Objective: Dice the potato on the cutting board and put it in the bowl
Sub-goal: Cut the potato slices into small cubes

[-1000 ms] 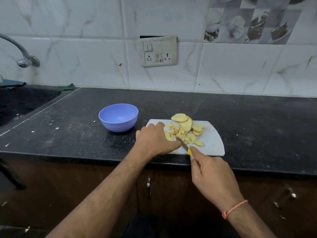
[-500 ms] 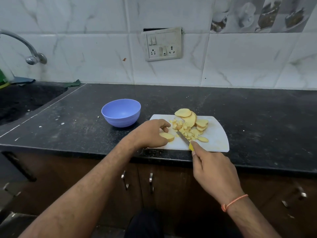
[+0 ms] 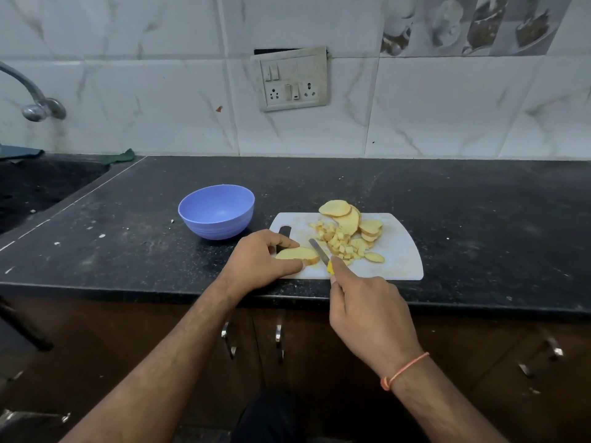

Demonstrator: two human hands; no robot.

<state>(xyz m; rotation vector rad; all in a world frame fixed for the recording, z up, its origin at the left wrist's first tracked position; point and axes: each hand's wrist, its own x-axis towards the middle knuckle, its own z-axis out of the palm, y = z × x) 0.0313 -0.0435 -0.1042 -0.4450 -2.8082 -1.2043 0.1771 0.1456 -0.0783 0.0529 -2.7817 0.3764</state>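
Left hand [image 3: 262, 260] pinching slice [image 3: 297, 254]; right hand [image 3: 367, 311] around knife [image 3: 319, 251]

The dark speckled counter [image 3: 447, 203] bears a white cutting board [image 3: 399, 260], a blue bowl [image 3: 217, 215], and perhaps crumbs.

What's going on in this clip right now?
A person is dicing potato on a white cutting board. The left hand pins a potato slice flat at the board's near-left corner, while the right hand holds a yellow-handled knife beside it. A pile of diced pieces and uncut slices sit mid-board. The blue bowl to the left looks empty.
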